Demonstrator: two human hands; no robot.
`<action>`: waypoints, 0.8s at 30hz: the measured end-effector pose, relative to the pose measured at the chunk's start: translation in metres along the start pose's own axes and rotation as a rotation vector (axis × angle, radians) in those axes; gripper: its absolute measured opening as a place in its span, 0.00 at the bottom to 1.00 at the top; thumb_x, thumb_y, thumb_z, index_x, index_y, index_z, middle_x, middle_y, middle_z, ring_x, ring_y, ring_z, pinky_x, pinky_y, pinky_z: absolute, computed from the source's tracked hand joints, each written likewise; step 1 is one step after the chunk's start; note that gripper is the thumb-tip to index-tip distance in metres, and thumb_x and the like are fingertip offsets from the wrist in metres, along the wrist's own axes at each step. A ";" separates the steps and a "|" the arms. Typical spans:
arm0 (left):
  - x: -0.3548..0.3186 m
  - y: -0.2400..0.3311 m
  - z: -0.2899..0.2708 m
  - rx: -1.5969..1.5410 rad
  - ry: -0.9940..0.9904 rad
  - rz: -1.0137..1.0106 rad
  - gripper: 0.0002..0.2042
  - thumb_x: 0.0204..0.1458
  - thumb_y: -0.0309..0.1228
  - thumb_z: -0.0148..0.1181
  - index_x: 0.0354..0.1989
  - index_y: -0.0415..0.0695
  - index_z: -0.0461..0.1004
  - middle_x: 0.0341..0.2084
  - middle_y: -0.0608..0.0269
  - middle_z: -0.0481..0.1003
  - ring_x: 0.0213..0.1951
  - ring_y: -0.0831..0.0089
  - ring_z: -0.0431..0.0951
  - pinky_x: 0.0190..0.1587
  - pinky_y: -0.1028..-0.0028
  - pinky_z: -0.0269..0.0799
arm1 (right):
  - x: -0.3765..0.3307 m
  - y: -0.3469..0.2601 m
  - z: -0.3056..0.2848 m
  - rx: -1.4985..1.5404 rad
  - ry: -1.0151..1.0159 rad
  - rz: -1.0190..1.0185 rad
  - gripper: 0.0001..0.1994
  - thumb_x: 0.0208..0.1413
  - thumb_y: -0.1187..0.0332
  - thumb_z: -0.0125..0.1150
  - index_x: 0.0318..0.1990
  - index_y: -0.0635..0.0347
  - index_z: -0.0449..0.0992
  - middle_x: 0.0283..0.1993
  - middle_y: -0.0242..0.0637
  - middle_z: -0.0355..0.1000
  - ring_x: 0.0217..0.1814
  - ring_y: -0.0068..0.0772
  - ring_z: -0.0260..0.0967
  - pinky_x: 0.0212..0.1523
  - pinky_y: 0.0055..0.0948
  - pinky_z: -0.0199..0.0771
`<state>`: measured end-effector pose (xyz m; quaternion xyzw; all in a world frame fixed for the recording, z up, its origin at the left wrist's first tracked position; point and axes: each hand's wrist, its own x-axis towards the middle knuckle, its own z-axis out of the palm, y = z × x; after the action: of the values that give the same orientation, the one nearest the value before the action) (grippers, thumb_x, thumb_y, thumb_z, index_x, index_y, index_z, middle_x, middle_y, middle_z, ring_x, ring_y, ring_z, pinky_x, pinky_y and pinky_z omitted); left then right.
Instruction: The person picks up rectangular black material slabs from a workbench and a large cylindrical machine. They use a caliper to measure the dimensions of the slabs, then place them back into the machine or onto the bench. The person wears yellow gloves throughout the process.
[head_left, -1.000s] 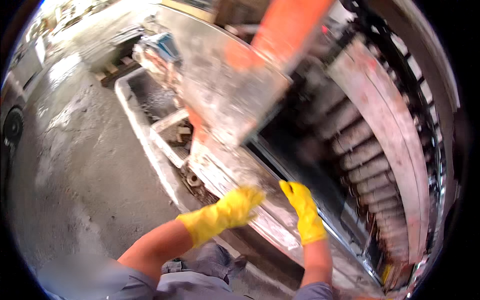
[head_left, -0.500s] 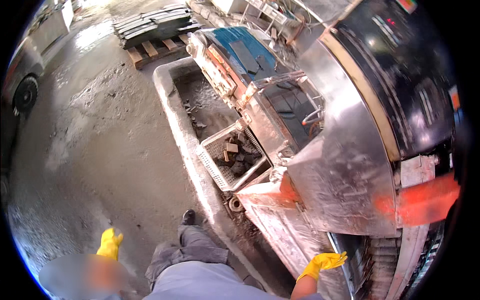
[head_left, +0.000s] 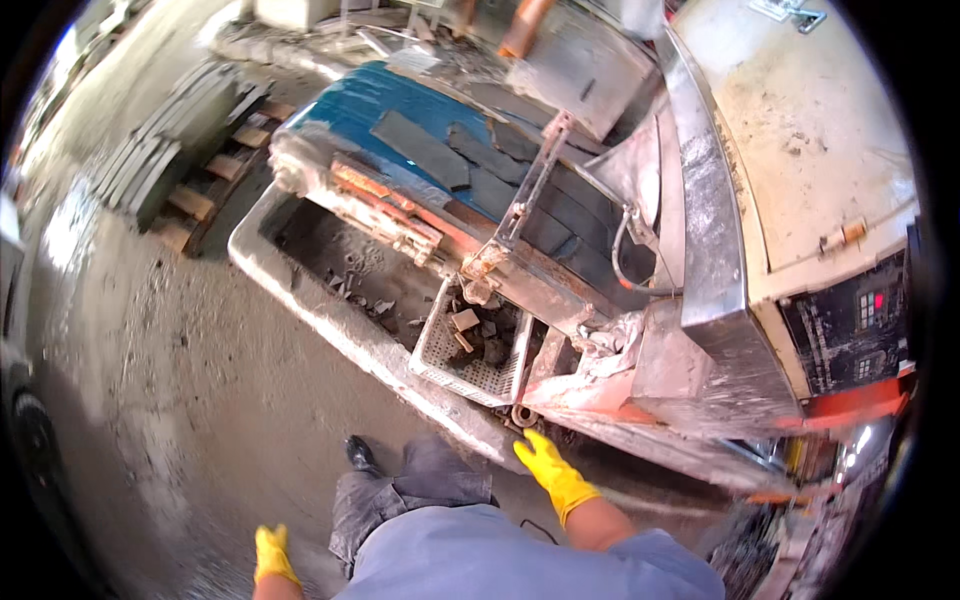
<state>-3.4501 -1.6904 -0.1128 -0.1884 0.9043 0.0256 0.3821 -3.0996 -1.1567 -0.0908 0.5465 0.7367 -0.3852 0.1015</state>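
Both my hands wear yellow rubber gloves. My right hand (head_left: 553, 473) hangs open in front of me, fingers pointing toward the low concrete curb (head_left: 350, 335) of the pit, and holds nothing. It is just below a perforated metal basket (head_left: 440, 355) with stone scraps in it. My left hand (head_left: 271, 553) is down at my left side near the lower edge, over the wet floor, fingers apart and empty. A big dust-caked machine (head_left: 720, 300) stands ahead on the right, with dark stone slabs (head_left: 425, 150) lying on its blue conveyor (head_left: 350, 105).
A concrete-edged pit (head_left: 340, 270) with sludge and rubble runs along the machine. Grey slabs stacked on a wooden pallet (head_left: 185, 165) lie at the far left. A control panel (head_left: 855, 335) with red lights is on the right. My dark shoe (head_left: 361, 455) stands on wet concrete floor (head_left: 170, 390).
My view has swung left from the roller side of the machine to its conveyor end. Both hands left the machine and dropped to my sides; the right has now risen toward the curb.
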 end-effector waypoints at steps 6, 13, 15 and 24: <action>0.201 0.282 -0.192 0.041 0.436 0.787 0.34 0.58 0.47 0.67 0.68 0.36 0.70 0.62 0.40 0.74 0.63 0.44 0.74 0.67 0.55 0.68 | 0.128 -0.164 -0.052 0.050 0.660 -0.536 0.29 0.60 0.65 0.73 0.65 0.68 0.72 0.64 0.59 0.74 0.68 0.58 0.71 0.70 0.44 0.70; 0.134 0.558 -0.211 -0.164 0.010 1.092 0.33 0.56 0.34 0.72 0.69 0.34 0.69 0.65 0.43 0.73 0.69 0.54 0.71 0.73 0.61 0.62 | 0.321 -0.278 -0.149 0.279 1.014 -0.410 0.30 0.63 0.69 0.71 0.71 0.60 0.68 0.66 0.53 0.72 0.64 0.51 0.72 0.66 0.43 0.72; 0.102 0.598 -0.192 -0.039 -0.029 1.189 0.34 0.54 0.36 0.74 0.67 0.35 0.71 0.62 0.41 0.75 0.66 0.52 0.74 0.70 0.61 0.66 | 0.376 -0.303 -0.175 0.467 0.913 -0.293 0.31 0.63 0.64 0.71 0.71 0.60 0.68 0.66 0.54 0.72 0.64 0.52 0.73 0.65 0.44 0.72; -0.030 0.857 -0.189 0.126 -0.066 1.915 0.35 0.49 0.34 0.73 0.66 0.33 0.69 0.62 0.35 0.73 0.64 0.38 0.72 0.68 0.53 0.66 | 0.499 -0.349 -0.236 0.274 0.865 0.143 0.37 0.64 0.44 0.64 0.69 0.67 0.68 0.64 0.64 0.72 0.66 0.65 0.71 0.66 0.49 0.72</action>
<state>-3.8691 -0.9216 -0.0420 0.6522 0.6630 0.2836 0.2338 -3.5347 -0.6704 -0.0549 0.7150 0.6139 -0.2075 -0.2624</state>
